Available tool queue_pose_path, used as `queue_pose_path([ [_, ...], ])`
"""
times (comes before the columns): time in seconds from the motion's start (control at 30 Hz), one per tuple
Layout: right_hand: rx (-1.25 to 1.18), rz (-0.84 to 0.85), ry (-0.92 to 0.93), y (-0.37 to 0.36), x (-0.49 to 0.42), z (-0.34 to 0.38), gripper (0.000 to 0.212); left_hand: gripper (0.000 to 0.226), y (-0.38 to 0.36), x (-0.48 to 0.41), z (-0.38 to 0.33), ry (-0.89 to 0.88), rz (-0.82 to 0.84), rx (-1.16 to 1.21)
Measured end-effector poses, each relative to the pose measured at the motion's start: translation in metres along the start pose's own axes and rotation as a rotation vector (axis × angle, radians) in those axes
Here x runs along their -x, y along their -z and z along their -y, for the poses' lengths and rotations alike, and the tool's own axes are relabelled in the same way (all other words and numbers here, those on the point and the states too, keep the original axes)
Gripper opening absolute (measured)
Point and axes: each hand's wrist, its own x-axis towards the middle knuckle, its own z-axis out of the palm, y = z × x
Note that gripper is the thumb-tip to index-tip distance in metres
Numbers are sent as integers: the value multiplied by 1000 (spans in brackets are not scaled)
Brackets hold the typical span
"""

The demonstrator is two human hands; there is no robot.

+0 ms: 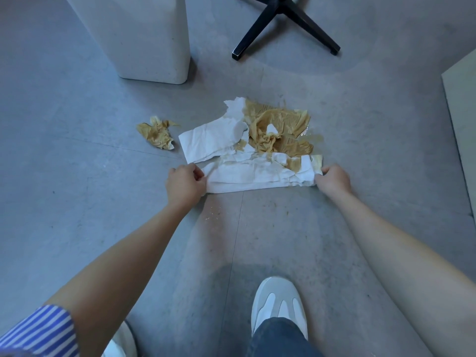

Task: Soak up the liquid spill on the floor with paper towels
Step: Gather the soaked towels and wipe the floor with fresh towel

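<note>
Nearest the lens, a blue-and-white striped sleeve [38,331] is seen in the lower left corner of the head view, and a white shoe [279,302] under a denim trouser leg [278,338] is planted at lower centre on the grey floor [77,189]. Two bare forearms are stretched up towards mid-frame. A long strip of paper towel [257,176], mostly white and stained brown near its right end, is held stretched flat just above the floor: its left end is pinched by the curled fingers of the left hand [184,185], its right end by the curled fingers of the right hand [333,179]. Directly above the strip, a heap of brown-soaked towels [278,124] is laid over the spill [313,136], of which a wet tan patch is left showing at the heap's right edge. A torn white sheet [213,137] is overlapped with the heap's left side. A crumpled brown wad [157,134] is set apart to the left. A white speckled block [144,39] is stood at upper left, and a black chair base [286,19] at top centre.
</note>
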Motion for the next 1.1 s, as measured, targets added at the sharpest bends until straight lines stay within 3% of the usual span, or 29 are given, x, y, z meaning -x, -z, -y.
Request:
queue_pose_path([
  [0.17, -124, -39, -44, 1, 8, 12, 30, 9, 3, 6, -4, -8, -8, 129],
  [0.33, -290, -144, -53, 6, 9, -4, 19, 7, 12, 12, 2, -21, 28, 198],
  [0.67, -484, -77, -75, 11, 32, -47, 9, 2, 27, 28, 30, -123, 154, 77],
  [0.97, -113, 12, -43, 3, 51, -49, 13, 13, 31, 50, 53, -352, 216, -114],
  [1.03, 68, -45, -13, 7, 58, -40, 18, 26, 29, 54, 53, -448, 120, -248],
  [1.1, 289, -133, 161, 5, 70, -29, 40, 38, 24, 56, 50, -555, -24, -422],
])
